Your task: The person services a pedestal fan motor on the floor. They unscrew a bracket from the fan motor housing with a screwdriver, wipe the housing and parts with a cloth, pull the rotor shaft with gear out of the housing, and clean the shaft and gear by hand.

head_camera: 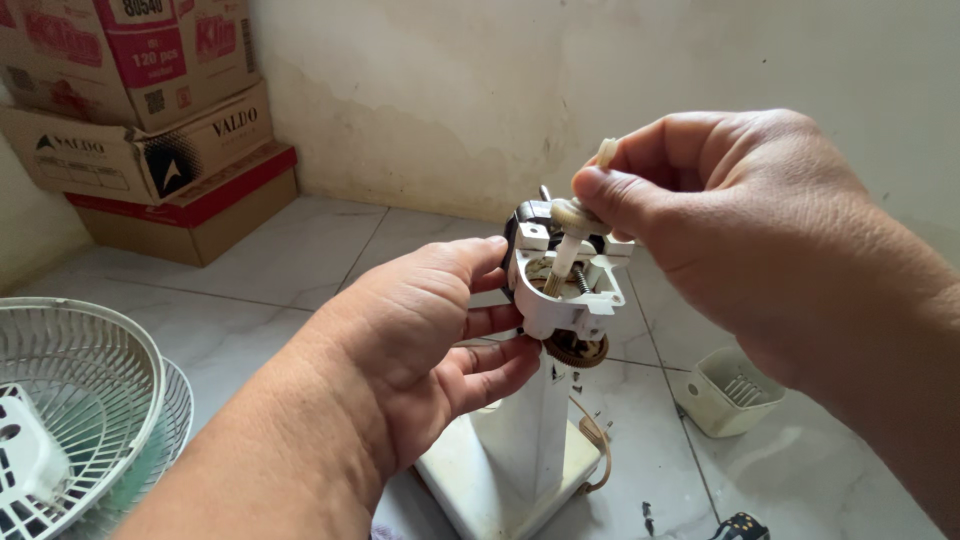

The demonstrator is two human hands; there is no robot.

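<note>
The left hand [420, 330] grips a white fan gearbox [562, 285]. Above it, the right hand [740, 220] pinches a cream gear shaft [566, 240], apparently seated inside.

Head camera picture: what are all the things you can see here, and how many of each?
fan gearbox: one, white, centre, on top of the stand
gear shaft: one, cream, going into the gearbox
fan stand: one, white, on the floor
fan grilles: two, white, stacked, lower left
plastic cover: one, cream, floor right
cardboard boxes: three, brown and red, stacked upper left
screws: a few, dark, floor
left hand: holds the gearbox
right hand: pinches the shaft top
</note>
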